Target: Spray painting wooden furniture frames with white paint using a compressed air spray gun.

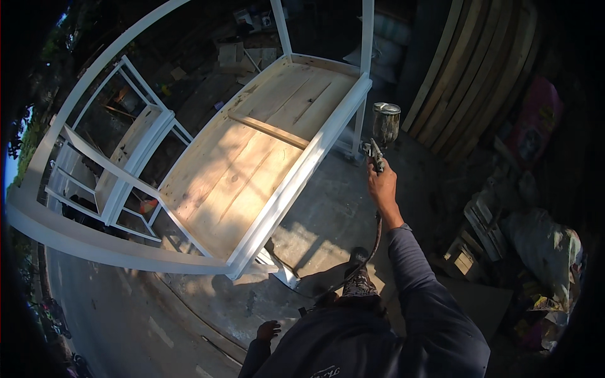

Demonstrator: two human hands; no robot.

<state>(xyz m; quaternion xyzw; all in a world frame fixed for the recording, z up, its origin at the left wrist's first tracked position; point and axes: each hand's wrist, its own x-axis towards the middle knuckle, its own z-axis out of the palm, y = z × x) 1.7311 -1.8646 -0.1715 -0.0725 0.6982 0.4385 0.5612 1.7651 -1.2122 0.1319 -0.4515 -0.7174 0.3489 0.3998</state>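
Observation:
My right hand (382, 186) is stretched forward and wrapped round the handle of a spray gun (376, 156). A paint-spattered metal cup (386, 123) sits on top of the gun, and a dark hose (377, 236) hangs below the hand. The gun is held to the right of a large white-painted wooden frame (302, 183), apart from its long edge. Inside the frame lies a bare plank panel (252, 157) with a loose-looking wooden strip (270, 130) across it. Low at my left side, in shadow, my left hand (269, 329) is empty, its fingers loosely bent and apart.
A smaller white frame (142, 151) stands beyond on the left. Tall boards (469, 75) lean at the right rear. Wood scraps (469, 255) and sacks (548, 252) are piled on the right. The hose trails over the concrete floor (328, 201) by my feet.

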